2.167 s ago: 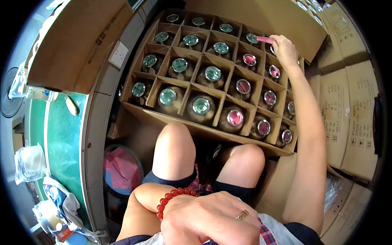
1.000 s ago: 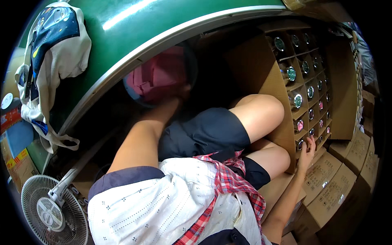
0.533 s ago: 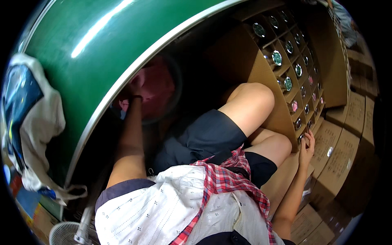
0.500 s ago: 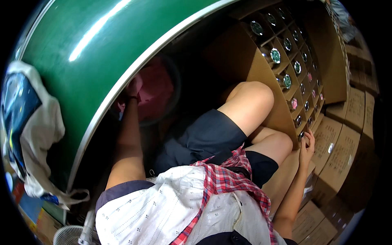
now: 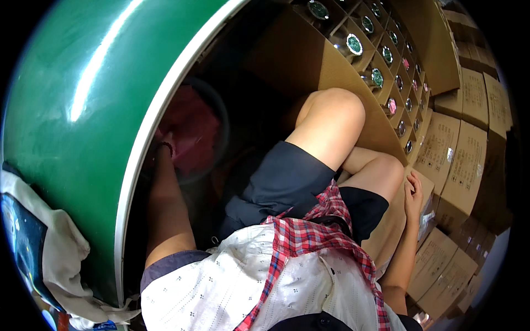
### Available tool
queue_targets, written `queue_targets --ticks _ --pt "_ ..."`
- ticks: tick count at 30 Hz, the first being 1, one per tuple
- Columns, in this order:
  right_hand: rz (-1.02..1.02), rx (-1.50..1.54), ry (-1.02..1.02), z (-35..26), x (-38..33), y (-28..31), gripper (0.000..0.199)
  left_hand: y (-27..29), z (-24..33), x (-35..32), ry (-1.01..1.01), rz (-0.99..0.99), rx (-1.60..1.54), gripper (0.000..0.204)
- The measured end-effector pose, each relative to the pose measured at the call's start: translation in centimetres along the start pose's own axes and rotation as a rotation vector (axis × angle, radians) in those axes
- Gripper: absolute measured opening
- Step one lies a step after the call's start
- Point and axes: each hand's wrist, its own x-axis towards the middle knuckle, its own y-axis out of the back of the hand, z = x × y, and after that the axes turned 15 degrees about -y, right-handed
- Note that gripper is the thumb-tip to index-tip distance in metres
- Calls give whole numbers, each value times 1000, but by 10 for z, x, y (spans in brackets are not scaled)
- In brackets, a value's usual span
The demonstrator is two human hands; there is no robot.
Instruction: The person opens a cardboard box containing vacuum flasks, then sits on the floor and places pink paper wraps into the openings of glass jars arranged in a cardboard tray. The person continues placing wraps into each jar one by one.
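Note:
My left hand (image 5: 164, 141) reaches below the green table into a dark round bin (image 5: 225, 124), against crumpled pink material (image 5: 194, 129). Shadow hides its fingers, so I cannot tell whether they grip anything. On the other side my right hand (image 5: 413, 196) is empty, its fingers apart and loosely bent. It hovers just below the near corner of a large open carton (image 5: 361, 105). Cardboard dividers split the carton into cells, which hold several upright pieces with round shiny tops. Some tops are green, such as one shiny green top (image 5: 354, 44); others are pink or dark.
A green tabletop (image 5: 66, 154) with a pale metal edge curves along the left. Grey-white cloth (image 5: 63, 254) hangs at its lower left. Closed brown boxes (image 5: 464, 171) are stacked at the right, with more boxes (image 5: 441, 270) lower down. My bent knees stand between bin and carton.
My right hand has come away from a round top at the carton's near corner and dropped slightly. My left hand stays in the bin. The view has shifted, moving the carton upward.

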Motion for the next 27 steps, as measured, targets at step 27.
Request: queue_targets --ticks 27 --pt "-163 268 1299 -282 -28 -56 38 187 188 -197 -551 -239 -633 39"
